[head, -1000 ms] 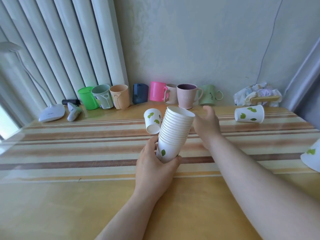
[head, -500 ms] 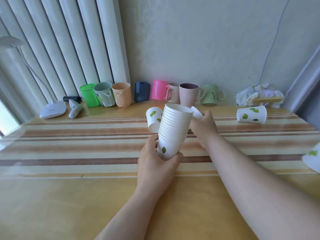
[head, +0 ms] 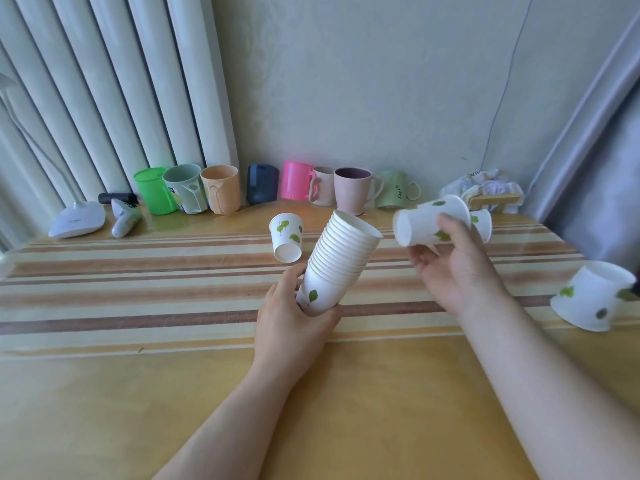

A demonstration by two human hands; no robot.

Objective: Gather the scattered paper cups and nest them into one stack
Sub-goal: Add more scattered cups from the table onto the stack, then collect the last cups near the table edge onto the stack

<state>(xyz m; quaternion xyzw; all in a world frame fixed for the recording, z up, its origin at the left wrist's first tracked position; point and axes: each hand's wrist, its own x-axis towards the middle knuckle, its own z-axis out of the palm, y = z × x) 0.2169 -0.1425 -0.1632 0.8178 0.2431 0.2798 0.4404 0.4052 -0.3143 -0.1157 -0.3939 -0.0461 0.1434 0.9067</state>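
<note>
My left hand [head: 292,320] grips the base of a tall stack of nested white paper cups [head: 341,261] with green leaf prints, tilted to the right above the table. My right hand [head: 450,268] holds a single paper cup [head: 426,221] on its side in the air, its base pointing left toward the stack's mouth. A loose cup [head: 287,237] stands on the table just left of the stack. Another cup [head: 483,225] lies behind my right hand, partly hidden. One more cup [head: 592,296] lies tipped at the right edge.
The striped wooden table [head: 138,289] carries a row of coloured plastic mugs [head: 298,187] along the back wall. A white lamp base [head: 78,220] and a small white device [head: 124,218] sit at back left. Crumpled wrapping [head: 485,190] lies at back right by a grey curtain [head: 606,168].
My right hand picked a cup up from behind the stack and lifted it to the right of the stack's mouth. The left hand tilted the stack a little more.
</note>
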